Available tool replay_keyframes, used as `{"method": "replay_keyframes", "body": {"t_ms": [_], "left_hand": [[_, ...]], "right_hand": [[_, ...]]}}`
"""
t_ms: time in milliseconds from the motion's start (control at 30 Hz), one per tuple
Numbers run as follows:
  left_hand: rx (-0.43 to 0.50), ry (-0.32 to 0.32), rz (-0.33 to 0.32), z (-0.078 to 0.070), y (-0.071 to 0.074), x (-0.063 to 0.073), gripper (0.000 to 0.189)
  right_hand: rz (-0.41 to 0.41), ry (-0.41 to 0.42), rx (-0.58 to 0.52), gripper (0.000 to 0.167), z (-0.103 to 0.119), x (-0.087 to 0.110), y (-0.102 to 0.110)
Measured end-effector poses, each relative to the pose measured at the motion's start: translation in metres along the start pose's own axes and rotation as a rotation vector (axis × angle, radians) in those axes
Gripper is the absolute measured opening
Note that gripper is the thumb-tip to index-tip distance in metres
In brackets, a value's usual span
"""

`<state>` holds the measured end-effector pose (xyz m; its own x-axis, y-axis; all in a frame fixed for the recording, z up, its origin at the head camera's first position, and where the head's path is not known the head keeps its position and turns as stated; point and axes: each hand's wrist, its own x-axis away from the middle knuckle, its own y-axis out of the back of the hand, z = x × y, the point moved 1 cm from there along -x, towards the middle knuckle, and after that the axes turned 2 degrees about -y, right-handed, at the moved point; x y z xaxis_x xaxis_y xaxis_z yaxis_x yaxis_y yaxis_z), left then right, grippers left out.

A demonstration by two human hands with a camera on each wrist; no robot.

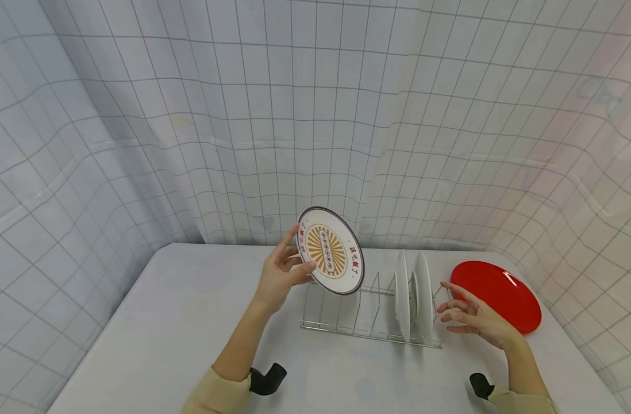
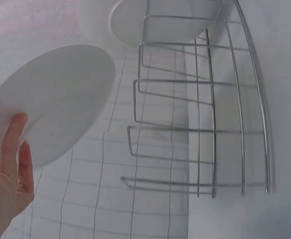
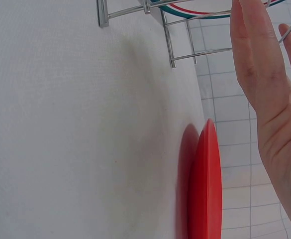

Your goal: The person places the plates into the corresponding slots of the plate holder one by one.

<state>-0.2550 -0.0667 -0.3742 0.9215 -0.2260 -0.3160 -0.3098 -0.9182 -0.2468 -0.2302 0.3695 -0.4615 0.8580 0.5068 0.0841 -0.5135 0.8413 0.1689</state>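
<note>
My left hand point(image 1: 276, 282) holds a round white plate point(image 1: 331, 250) by its left edge, thumb on the patterned face and fingers behind. The plate is tilted above the left part of a wire dish rack point(image 1: 346, 332). It has a dark rim, an orange sunburst and red characters; its plain white back point(image 2: 60, 104) shows in the left wrist view. White plates point(image 1: 402, 296) stand upright in the rack's right part. Beside the rack's right end, my right hand point(image 1: 473, 317) has its fingers spread and grips nothing. Whether a fingertip touches the wire, I cannot tell.
A red oval plate point(image 1: 493, 296) lies on the white table point(image 1: 191, 322) at the right, beyond my right hand. White curtains with a dark grid point(image 1: 315, 115) surround the table at the back and sides. A teal-and-red rim point(image 3: 205, 16) shows inside the rack in the right wrist view.
</note>
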Motion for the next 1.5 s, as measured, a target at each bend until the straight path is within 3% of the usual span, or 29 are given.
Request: {"method": "replay_keyframes", "body": {"t_ms": [333, 833, 1133, 1300, 1500], "left_hand": [[-0.041, 0.049, 0.117, 0.013, -0.038, -0.003, 0.079], [-0.196, 0.118, 0.158, 0.025, -0.082, -0.003, 0.076], [-0.367, 0.067, 0.146, 0.034, -0.1, -0.001, 0.073], [-0.443, 0.008, 0.148, 0.046, -0.106, -0.001, 0.072], [-0.489, -0.003, 0.136, 0.065, -0.111, 0.005, 0.071]], "right_hand": [[-0.009, -0.006, 0.005, 0.06, -0.001, 0.0, 0.0], [-0.009, -0.019, -0.004, 0.06, 0.001, 0.0, -0.001], [-0.007, -0.018, -0.015, 0.06, 0.002, 0.0, -0.002], [-0.011, -0.022, -0.016, 0.06, 0.003, 0.0, -0.002], [-0.012, -0.021, -0.013, 0.06, 0.003, 0.0, -0.003]]}}
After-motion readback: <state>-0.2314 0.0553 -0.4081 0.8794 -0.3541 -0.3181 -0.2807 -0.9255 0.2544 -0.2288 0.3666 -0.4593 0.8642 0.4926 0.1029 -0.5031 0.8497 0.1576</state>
